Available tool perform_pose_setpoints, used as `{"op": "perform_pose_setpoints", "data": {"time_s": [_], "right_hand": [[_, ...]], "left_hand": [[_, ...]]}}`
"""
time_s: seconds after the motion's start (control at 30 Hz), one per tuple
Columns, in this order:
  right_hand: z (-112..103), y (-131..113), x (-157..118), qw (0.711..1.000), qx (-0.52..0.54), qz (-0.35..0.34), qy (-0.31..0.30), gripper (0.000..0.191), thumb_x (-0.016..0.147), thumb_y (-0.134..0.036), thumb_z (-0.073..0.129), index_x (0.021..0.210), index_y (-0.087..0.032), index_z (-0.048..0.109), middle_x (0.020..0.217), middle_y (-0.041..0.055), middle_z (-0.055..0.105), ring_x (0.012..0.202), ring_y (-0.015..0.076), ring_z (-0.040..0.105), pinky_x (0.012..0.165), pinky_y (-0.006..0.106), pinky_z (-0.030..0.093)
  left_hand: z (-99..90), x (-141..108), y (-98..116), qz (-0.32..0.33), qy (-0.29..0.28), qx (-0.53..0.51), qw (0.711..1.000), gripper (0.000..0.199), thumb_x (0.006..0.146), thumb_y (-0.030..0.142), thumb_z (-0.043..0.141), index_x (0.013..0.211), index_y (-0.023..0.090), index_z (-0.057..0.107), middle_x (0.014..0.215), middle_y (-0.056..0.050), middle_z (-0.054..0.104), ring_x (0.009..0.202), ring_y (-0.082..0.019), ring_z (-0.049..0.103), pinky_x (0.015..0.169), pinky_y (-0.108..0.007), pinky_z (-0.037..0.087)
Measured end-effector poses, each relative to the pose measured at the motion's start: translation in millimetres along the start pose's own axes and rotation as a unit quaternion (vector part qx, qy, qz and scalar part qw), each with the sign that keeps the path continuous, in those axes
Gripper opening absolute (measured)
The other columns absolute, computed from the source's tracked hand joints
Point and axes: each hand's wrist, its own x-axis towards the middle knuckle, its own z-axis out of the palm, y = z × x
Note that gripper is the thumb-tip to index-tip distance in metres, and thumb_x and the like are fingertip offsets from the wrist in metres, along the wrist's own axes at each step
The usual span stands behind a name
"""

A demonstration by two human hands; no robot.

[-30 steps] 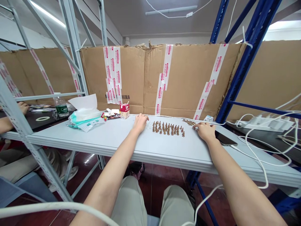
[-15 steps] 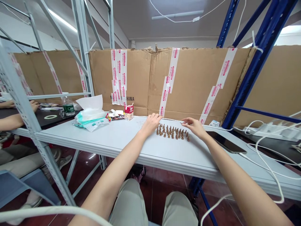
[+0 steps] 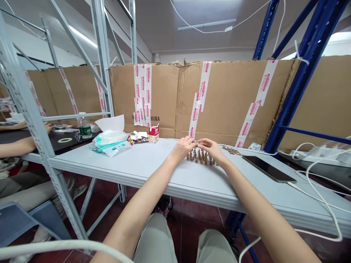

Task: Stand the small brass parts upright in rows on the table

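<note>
Rows of small brass-coloured pieces (image 3: 202, 157) stand upright on the grey table (image 3: 142, 160). Over their back left edge is my left hand (image 3: 184, 148), its fingers closed together at the tips. My right hand (image 3: 210, 149) meets it from the right, fingers pinched, over the back of the rows. Something small and dark shows between the two sets of fingertips, too small to name. A loose pile of similar brass-coloured pieces (image 3: 231, 150) lies behind and right of my right hand. Small clear bits (image 3: 168, 147) are scattered left of my left hand.
A black phone (image 3: 267, 168) lies at the right beside white cables (image 3: 315, 199). Tissues in a teal pack (image 3: 109, 137), wrappers (image 3: 138, 137) and a red drink carton (image 3: 153, 134) stand back left. Cardboard (image 3: 225, 106) walls the rear. Another person's arm (image 3: 19, 146) is at far left.
My right hand has moved left to meet my left hand at the fingertips, uncovering the loose pile. The view has shifted slightly.
</note>
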Motion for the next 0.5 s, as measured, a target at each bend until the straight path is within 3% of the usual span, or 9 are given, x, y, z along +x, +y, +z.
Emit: {"op": "perform_pose_setpoints", "data": {"time_s": [0.17, 0.37, 0.5], "right_hand": [[4, 0, -1, 1.000, -0.011, -0.011, -0.022, 0.037, 0.068, -0.055, 0.056, 0.082, -0.020, 0.055, 0.079, 0.0033, 0.061, 0.072, 0.0160, 0.055, 0.069, 0.031, 0.043], [10, 6, -3, 0.996, -0.047, -0.031, -0.076, 0.043, 0.080, -0.058, 0.036, 0.067, -0.019, 0.051, 0.063, 0.0000, 0.051, 0.058, 0.0133, 0.044, 0.059, 0.027, 0.037], [13, 10, -5, 0.997, -0.061, -0.042, -0.033, 0.044, 0.082, -0.057, 0.032, 0.059, -0.019, 0.040, 0.055, -0.0024, 0.037, 0.052, 0.0111, 0.034, 0.052, 0.025, 0.029]], "left_hand": [[1.8, 1, 2, -0.014, 0.002, 0.005, 1.000, 0.030, 0.092, 0.028, 0.029, 0.094, 0.017, 0.056, 0.092, -0.007, 0.056, 0.090, -0.017, 0.045, 0.071, -0.028, 0.031], [2.8, 1, 3, -0.010, 0.002, 0.020, 1.000, 0.030, 0.092, 0.028, 0.027, 0.095, 0.017, 0.054, 0.091, -0.007, 0.056, 0.089, -0.018, 0.045, 0.071, -0.029, 0.029], [4.4, 2, 5, -0.018, 0.003, 0.017, 1.000, 0.033, 0.092, 0.031, 0.024, 0.091, 0.016, 0.053, 0.088, -0.007, 0.056, 0.087, -0.018, 0.045, 0.071, -0.029, 0.028]]}}
